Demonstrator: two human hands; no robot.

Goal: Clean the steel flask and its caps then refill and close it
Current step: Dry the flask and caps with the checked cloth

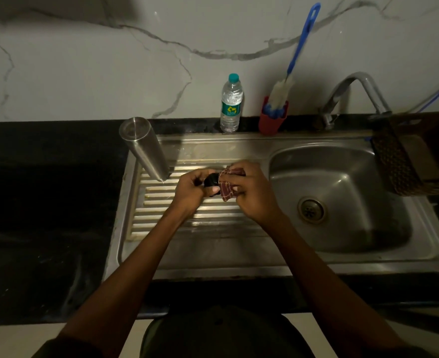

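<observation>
Steel flask [146, 148]: brushed metal cylinder, standing inverted and uncapped at the back left corner of the ribbed draining board [161, 218], its flat base catching the light. It is sitting well apart from both hands.

Cap [211, 182]: small, black, rounded, glossy. It is lying between the two hands, above the middle of the draining board.

Cloth [229, 186]: dark red with pale checked lines, soft and bunched, pressing against the right side of the cap.

Left hand [195, 187]: fingers curling closed around the cap's left side, thumb lying along its lower edge.

Right hand [249, 189]: fingers folding tightly over the cloth, pinching it against the cap; the fingertips themselves are hidden under the fabric.

Sink [342, 192]: stainless basin with round drain, sitting to the right of the hands under a curved metal tap [353, 91].

Plastic water bottle [231, 104]: clear, ridged, teal cap, green label, standing upright at the back rim.

Bottle brush [290, 68]: blue handle, white bristles, standing in a red cup [271, 122].

Woven basket [407, 156]: dark, resting at the sink's right edge.

Counter [45, 202]: black, polished stone.
</observation>
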